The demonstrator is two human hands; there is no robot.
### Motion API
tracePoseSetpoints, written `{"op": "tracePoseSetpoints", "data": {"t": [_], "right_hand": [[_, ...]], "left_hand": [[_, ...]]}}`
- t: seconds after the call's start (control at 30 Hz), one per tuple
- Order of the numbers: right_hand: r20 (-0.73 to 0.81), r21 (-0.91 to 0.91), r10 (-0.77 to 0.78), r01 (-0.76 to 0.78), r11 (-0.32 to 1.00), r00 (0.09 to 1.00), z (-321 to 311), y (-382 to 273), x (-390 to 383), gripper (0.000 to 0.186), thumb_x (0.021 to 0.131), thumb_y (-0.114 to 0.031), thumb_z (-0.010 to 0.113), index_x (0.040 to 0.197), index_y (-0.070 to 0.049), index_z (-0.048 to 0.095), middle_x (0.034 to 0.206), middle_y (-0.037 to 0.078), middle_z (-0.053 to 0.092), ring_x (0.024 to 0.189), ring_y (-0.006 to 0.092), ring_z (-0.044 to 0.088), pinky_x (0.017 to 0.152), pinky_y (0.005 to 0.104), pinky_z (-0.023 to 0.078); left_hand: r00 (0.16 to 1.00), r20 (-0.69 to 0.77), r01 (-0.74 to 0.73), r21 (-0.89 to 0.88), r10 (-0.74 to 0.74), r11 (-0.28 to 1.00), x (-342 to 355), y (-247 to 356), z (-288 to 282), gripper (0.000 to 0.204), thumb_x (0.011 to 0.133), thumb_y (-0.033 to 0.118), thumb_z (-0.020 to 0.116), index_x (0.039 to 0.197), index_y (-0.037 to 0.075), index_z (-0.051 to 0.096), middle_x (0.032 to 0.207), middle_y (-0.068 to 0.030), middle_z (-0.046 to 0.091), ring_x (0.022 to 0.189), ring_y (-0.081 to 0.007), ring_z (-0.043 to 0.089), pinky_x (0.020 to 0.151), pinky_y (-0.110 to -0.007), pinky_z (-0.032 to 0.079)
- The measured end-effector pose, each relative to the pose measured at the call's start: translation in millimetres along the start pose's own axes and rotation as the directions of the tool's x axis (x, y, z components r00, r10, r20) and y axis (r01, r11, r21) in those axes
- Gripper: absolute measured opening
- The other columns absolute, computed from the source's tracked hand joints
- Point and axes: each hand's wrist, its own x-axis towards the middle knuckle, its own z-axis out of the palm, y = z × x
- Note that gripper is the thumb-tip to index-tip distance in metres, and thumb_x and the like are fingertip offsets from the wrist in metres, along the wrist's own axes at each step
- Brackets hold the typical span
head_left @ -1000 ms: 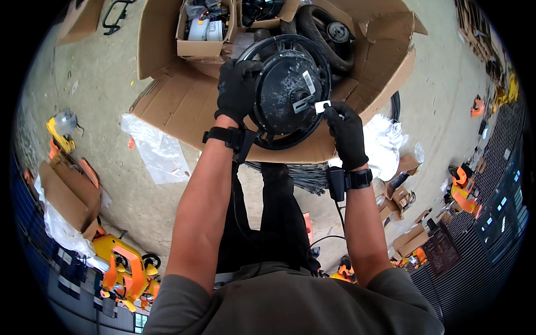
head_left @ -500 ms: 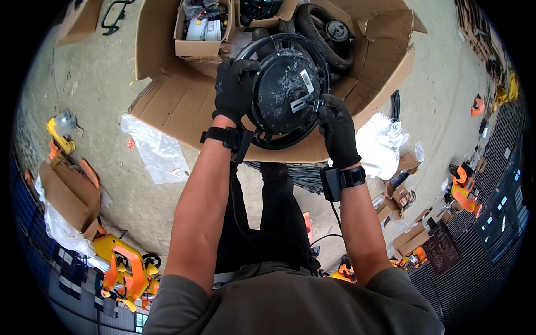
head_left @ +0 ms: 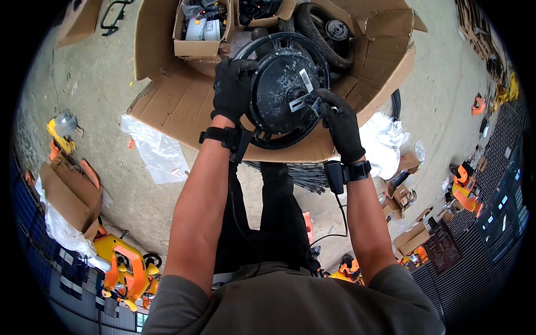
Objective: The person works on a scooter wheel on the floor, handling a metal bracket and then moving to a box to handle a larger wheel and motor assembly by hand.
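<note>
A black hub-motor wheel (head_left: 279,103), scuffed and without a tyre, is tilted up over the open cardboard box. My left hand (head_left: 232,88), in a black glove, is closed around the left side of its rim. At the axle in the middle sits a slotted silver metal plate (head_left: 297,104). My right hand (head_left: 341,124), gloved too, pinches a small dark piece (head_left: 316,105) beside that plate; its kind is too small to make out. A white label (head_left: 306,81) is stuck on the motor's face above the plate.
The large cardboard box (head_left: 173,106) holds a wheel with a tyre (head_left: 324,36) and smaller boxes of parts (head_left: 204,28). Black cables (head_left: 301,176) lie by my feet. Clear plastic sheet (head_left: 156,148) and a white bag (head_left: 382,137) lie on the floor either side.
My right hand has turned, its fingers rising over the small dark piece while the wrist shifted slightly right. My left hand and the wheel have barely moved.
</note>
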Motion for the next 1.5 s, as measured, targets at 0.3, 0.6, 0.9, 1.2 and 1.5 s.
{"op": "tracePoseSetpoints", "data": {"t": [0.3, 0.6, 0.9, 1.2, 1.5], "right_hand": [[-0.020, 0.108, 0.060, -0.058, 0.992, 0.998, 9, 7, -8, 0.029, 0.098, -0.008, 0.056, 0.126, -0.009, 0.063, 0.114, 0.000, 0.064, 0.079, 0.0046, 0.054, 0.066, 0.0201, 0.046], [0.059, -0.089, -0.057, 0.062, 0.994, 0.997, 0, 0, -7, 0.035, 0.094, -0.006, 0.060, 0.129, -0.008, 0.061, 0.127, 0.005, 0.062, 0.095, 0.0102, 0.058, 0.075, 0.0243, 0.050], [0.053, -0.030, -0.022, 0.023, 0.999, 0.998, -1, -1, -8, 0.035, 0.093, -0.009, 0.064, 0.128, -0.009, 0.062, 0.127, 0.005, 0.062, 0.093, 0.0098, 0.058, 0.073, 0.0238, 0.050], [0.039, -0.016, 0.025, -0.024, 1.000, 0.999, -1, 0, -3, 0.032, 0.092, -0.010, 0.066, 0.124, -0.008, 0.064, 0.112, 0.002, 0.065, 0.084, 0.0077, 0.057, 0.069, 0.0215, 0.048], [-0.042, 0.519, 0.204, -0.153, 0.841, 0.978, 20, 10, -15, 0.031, 0.093, -0.009, 0.064, 0.123, -0.003, 0.057, 0.091, 0.002, 0.062, 0.073, 0.0059, 0.054, 0.059, 0.0201, 0.044]], "left_hand": [[1.000, -0.021, -0.022, -0.021, 0.022, 1.000, 0, -2, 1, 0.012, 0.087, 0.007, 0.062, 0.093, 0.012, 0.071, 0.097, -0.0114, 0.066, 0.101, -0.0336, 0.056, 0.090, -0.043, 0.044], [0.997, -0.029, -0.065, 0.053, 0.067, 0.996, -1, 0, 0, 0.021, 0.086, -0.001, 0.057, 0.096, 0.011, 0.072, 0.098, -0.0091, 0.069, 0.098, -0.0294, 0.061, 0.091, -0.040, 0.046], [0.997, -0.022, -0.071, 0.051, 0.072, 0.996, -1, -2, 0, 0.022, 0.086, -0.003, 0.057, 0.096, 0.010, 0.071, 0.099, -0.0091, 0.069, 0.099, -0.0289, 0.062, 0.091, -0.039, 0.047], [0.998, -0.034, -0.056, -0.006, 0.056, 0.998, 0, -2, 2, 0.013, 0.089, 0.007, 0.060, 0.091, 0.012, 0.071, 0.095, -0.0102, 0.067, 0.099, -0.0336, 0.055, 0.089, -0.043, 0.044], [0.998, -0.031, -0.055, -0.001, 0.055, 0.998, 0, -5, 2, 0.012, 0.091, 0.008, 0.059, 0.091, 0.013, 0.071, 0.095, -0.0101, 0.066, 0.099, -0.0334, 0.055, 0.089, -0.043, 0.044]]}}
